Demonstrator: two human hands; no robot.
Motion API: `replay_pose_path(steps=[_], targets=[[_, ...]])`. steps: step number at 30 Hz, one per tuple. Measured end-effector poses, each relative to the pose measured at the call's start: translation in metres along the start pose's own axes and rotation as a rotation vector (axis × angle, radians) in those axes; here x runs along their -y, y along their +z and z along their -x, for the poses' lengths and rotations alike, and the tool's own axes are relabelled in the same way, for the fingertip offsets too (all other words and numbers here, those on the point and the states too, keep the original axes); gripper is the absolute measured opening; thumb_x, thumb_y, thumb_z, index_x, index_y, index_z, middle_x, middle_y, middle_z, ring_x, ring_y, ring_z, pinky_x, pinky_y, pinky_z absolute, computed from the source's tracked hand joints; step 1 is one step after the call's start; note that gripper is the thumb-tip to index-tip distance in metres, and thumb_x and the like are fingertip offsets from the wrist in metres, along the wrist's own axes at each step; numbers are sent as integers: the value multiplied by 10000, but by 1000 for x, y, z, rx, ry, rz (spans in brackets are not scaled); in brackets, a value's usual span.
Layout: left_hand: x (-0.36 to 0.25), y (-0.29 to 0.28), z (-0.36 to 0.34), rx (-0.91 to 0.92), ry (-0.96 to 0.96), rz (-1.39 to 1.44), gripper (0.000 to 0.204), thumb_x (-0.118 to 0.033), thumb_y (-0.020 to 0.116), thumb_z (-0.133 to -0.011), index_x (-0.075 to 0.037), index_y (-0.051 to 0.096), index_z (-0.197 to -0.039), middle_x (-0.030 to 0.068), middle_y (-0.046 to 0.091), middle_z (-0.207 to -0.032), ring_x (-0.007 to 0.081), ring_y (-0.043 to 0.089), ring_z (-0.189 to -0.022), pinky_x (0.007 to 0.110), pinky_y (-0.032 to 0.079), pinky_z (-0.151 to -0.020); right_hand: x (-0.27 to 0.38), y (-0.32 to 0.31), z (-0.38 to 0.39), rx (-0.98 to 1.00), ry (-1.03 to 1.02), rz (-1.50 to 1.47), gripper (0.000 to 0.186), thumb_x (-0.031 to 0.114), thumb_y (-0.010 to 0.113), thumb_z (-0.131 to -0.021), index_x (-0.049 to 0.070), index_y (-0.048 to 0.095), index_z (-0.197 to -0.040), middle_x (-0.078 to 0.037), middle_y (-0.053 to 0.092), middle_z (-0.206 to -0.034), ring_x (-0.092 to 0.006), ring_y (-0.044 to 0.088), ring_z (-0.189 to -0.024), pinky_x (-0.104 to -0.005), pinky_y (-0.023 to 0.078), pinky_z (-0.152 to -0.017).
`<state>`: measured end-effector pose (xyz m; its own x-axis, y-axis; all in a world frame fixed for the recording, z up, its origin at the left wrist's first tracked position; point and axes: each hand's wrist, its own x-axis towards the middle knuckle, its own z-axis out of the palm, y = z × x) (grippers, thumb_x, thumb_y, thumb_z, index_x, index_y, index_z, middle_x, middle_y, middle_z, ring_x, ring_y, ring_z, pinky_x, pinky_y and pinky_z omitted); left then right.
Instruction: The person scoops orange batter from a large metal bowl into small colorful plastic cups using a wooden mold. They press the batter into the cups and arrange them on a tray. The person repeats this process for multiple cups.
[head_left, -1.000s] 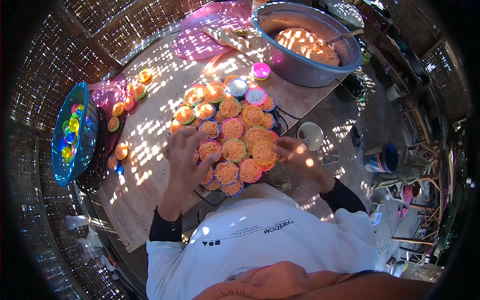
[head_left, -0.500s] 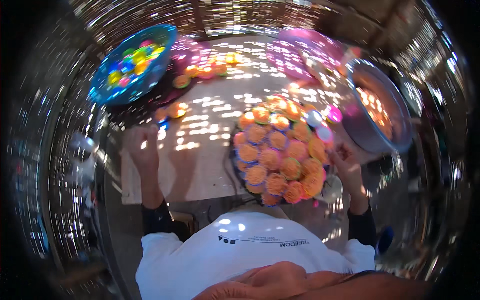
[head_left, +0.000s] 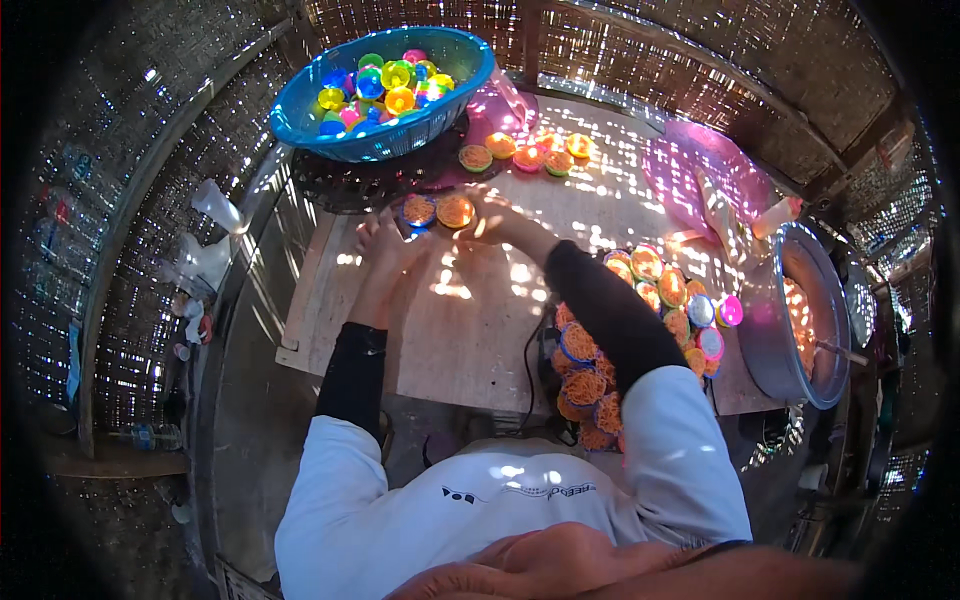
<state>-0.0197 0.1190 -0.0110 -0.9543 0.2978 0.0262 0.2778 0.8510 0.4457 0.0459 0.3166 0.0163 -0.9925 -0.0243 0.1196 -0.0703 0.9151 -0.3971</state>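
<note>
My left hand (head_left: pixel 388 248) is at the left of a small blue cup (head_left: pixel 418 210) filled with orange shreds, its fingers bent about the cup's near left side. From the other side, my right hand (head_left: pixel 492 218) reaches across and grips an orange-yellow cup (head_left: pixel 455 211) of the same filling at its right rim. The two cups sit side by side on the wooden board (head_left: pixel 440 340). Farther back stands a loose group of filled cups (head_left: pixel 528 158) in several colours. Part of a heap of filled cups (head_left: pixel 582 385) is hidden under my right arm.
A blue basin (head_left: pixel 385 145) of colourful empty cups stands back left on a dark round tray (head_left: pixel 330 185). At the right are a grey pot (head_left: pixel 760 350) holding orange shreds and a handle, and pink plastic (head_left: pixel 700 175). A dark cord (head_left: pixel 528 370) hangs over the board's front edge.
Both hands, previously apart at the left and right, have come together at the two cups near the basin. My right arm now crosses over the heap. The view has turned left.
</note>
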Motion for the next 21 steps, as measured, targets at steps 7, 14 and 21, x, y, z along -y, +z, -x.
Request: replay_pose_path(steps=[7,14,21], targets=[[-26,0,-3,49,-56,-13,954,-574,684,-586,-110,319,-1336,241,350,-1304,405,261,-1249,483,212,-1025,5,22,-11,-156,-140,9,315,314,682,-617,99,611,-836,-126,571,-935,-301,517,-953,-400,439,-790],[-16,43,-39,-43,51,-49,622,-503,674,-617,-130,566,-1102,81,531,-1100,235,533,-986,348,432,-842,6,-93,106,-30,40,-31,697,284,708,-671,76,388,-1254,-191,482,-1171,-340,476,-1079,-402,398,-905],[-39,22,-27,-16,-54,-257,671,-534,649,-627,-149,506,-1158,128,430,-1268,352,432,-1152,482,338,-953,-3,-208,321,-227,308,77,693,261,714,-699,91,374,-1279,-167,474,-1204,-315,473,-1105,-385,378,-941]])
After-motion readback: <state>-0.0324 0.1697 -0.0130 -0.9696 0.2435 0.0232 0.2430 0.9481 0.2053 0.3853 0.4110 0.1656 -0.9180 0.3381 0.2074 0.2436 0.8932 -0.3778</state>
